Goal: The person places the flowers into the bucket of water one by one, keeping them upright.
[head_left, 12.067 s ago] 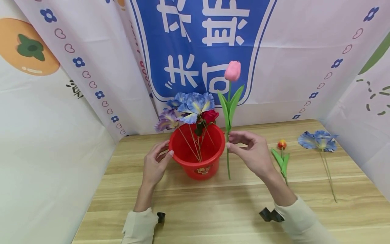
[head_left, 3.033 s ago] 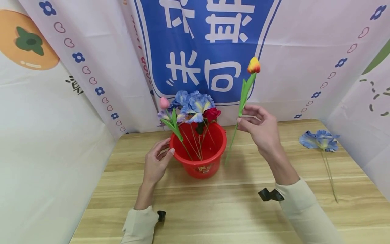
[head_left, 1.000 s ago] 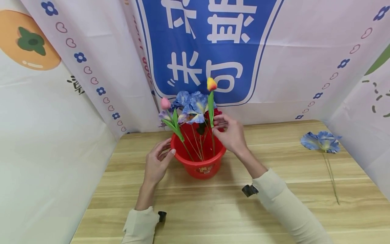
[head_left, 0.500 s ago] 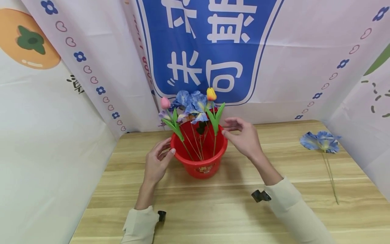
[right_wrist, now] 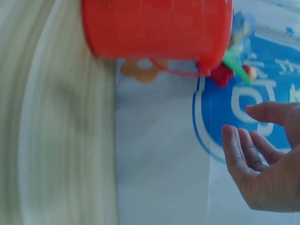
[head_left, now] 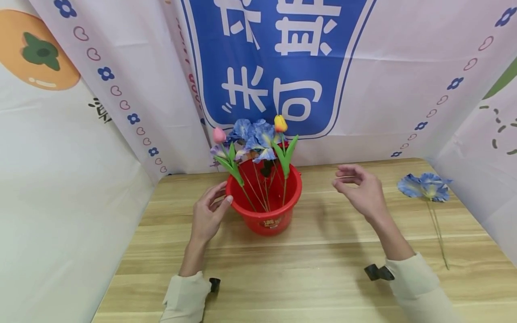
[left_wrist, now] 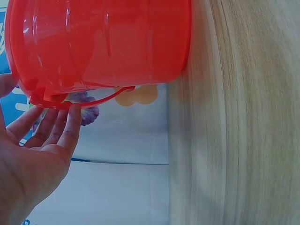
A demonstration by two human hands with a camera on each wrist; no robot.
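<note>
A red bucket stands on the table with several artificial flowers leaning in it. Among them are a pink tulip, a yellow-and-red tulip, blue irises and a partly hidden red rose. My left hand rests against the bucket's left rim, its thumb and rather straight fingers touching the rim and handle from outside. My right hand is in the air between the bucket and a blue iris, fingers loosely bent, holding nothing.
The blue iris lies alone on the right of the wooden table, its stems toward the front. A printed white cloth hangs behind the table, with more cloth at both sides. The bucket's red handle hangs down behind it.
The right hand lowered the yellow-and-red tulip into the bucket, let it go and drew back to the right. Before that the pink tulip went in. The left hand stayed at the rim.
</note>
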